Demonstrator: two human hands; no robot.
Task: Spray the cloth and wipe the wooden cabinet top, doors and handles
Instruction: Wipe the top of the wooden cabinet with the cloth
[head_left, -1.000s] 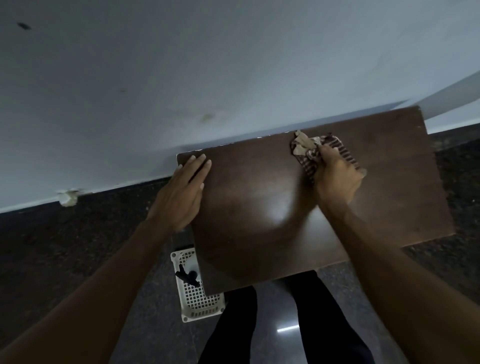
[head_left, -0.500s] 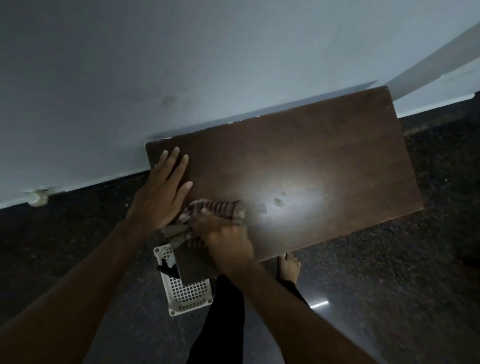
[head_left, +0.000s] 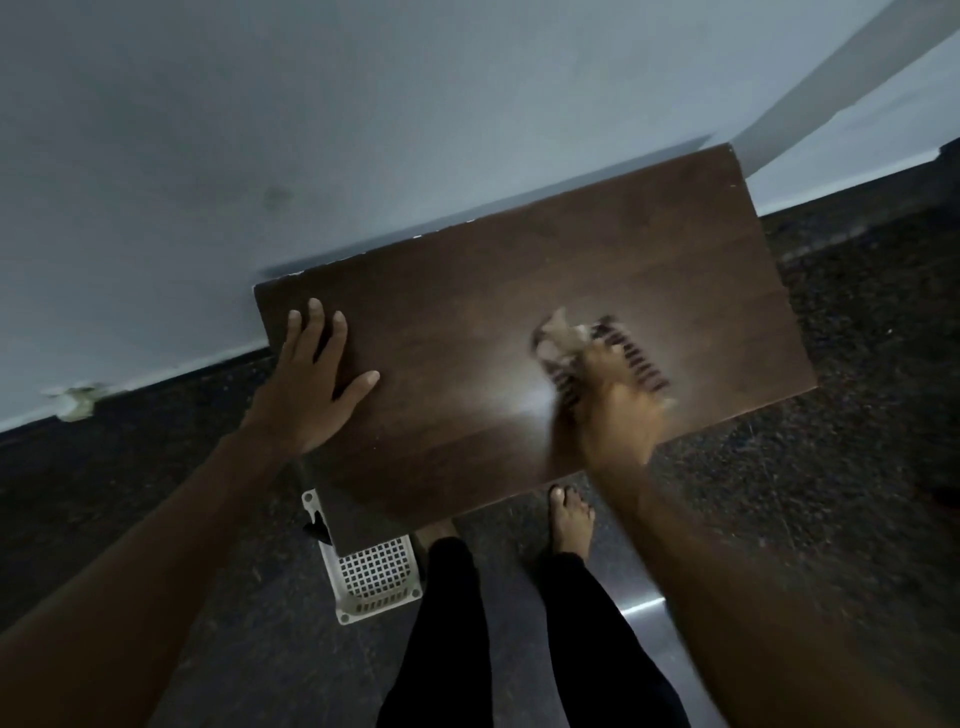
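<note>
My left hand (head_left: 311, 384) lies flat, fingers straight, at 9 o'clock on the dark brown wooden cabinet surface (head_left: 467, 322). A white perforated plastic basket (head_left: 374, 577) sits on the dark speckled floor (head_left: 156, 467) at 7 o'clock. At 3 o'clock my blurred right hand (head_left: 613, 410) covers the striped brown cloth (head_left: 639, 358) on that surface; I cannot tell its grip.

Pale wall (head_left: 311, 130) meets dark speckled floor (head_left: 857, 467), white basket (head_left: 374, 577) below.

Open stretch of cabinet top (head_left: 457, 332) — wall (head_left: 363, 156) close behind
</note>
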